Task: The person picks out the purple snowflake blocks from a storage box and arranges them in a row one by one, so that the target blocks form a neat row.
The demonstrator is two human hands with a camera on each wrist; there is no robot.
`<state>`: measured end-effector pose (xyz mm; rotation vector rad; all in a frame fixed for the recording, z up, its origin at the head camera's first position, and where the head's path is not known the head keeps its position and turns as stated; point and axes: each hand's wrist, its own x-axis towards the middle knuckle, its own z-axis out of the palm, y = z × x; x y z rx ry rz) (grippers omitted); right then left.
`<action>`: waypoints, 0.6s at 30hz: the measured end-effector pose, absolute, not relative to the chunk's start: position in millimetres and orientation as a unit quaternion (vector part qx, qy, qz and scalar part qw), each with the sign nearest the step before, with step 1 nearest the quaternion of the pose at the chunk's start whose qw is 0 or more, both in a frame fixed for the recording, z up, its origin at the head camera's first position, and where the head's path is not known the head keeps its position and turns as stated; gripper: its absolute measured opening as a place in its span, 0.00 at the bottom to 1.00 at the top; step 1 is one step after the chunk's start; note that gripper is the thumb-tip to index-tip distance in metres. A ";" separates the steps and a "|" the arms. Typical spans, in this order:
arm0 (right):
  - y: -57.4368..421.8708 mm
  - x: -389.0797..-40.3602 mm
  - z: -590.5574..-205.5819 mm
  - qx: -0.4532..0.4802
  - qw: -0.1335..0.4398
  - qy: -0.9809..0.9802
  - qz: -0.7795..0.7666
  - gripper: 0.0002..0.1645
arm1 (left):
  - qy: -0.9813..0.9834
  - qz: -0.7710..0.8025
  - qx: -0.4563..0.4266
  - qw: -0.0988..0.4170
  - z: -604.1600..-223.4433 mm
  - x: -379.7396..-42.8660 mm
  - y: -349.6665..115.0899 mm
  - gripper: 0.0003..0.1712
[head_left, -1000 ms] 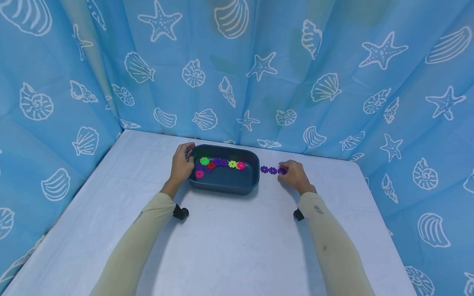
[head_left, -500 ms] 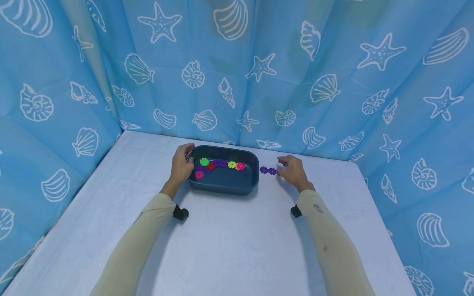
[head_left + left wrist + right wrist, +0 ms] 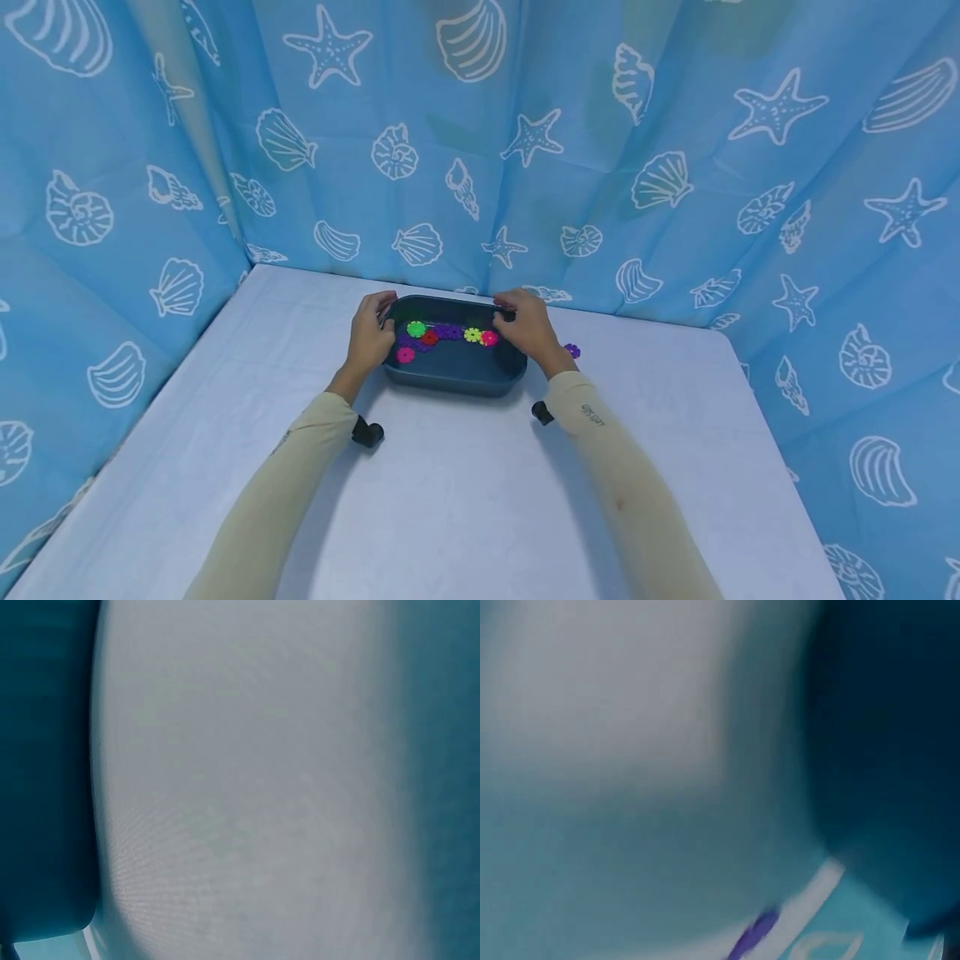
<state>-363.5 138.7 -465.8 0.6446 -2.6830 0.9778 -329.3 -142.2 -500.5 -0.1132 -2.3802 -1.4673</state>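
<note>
A dark blue-grey plastic tray (image 3: pixel 450 385) stands near the table's far edge. Inside lie several flower-shaped interlocking discs, among them a green disc (image 3: pixel 416 329), a red disc (image 3: pixel 429 337), a yellow disc (image 3: pixel 472 335) and a pink disc (image 3: pixel 406 355). My left hand (image 3: pixel 367 336) grips the tray's left end. Over the right end is my right hand (image 3: pixel 527 323), thumb and fingers parted around the rim; whether they touch it is unclear. One purple disc (image 3: pixel 572 351) shows on the table beyond my right wrist. The right wrist view is blurred.
A white cloth covers the table (image 3: pixel 465 483). Blue curtains (image 3: pixel 450 167) with shell and starfish prints hang close behind and along both sides. Black wrist mounts (image 3: pixel 367 432) stick out inward from both sleeves.
My right hand has left the row of purple discs on the table and moved left to the tray's right end. It now hides part of that row. My left hand stays put.
</note>
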 end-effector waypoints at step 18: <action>65.9 -356.2 -491.0 0.237 -0.065 -0.924 0.294 0.29 | -0.840 -0.514 -0.037 0.171 -500.3 -330.0 -144.0 0.26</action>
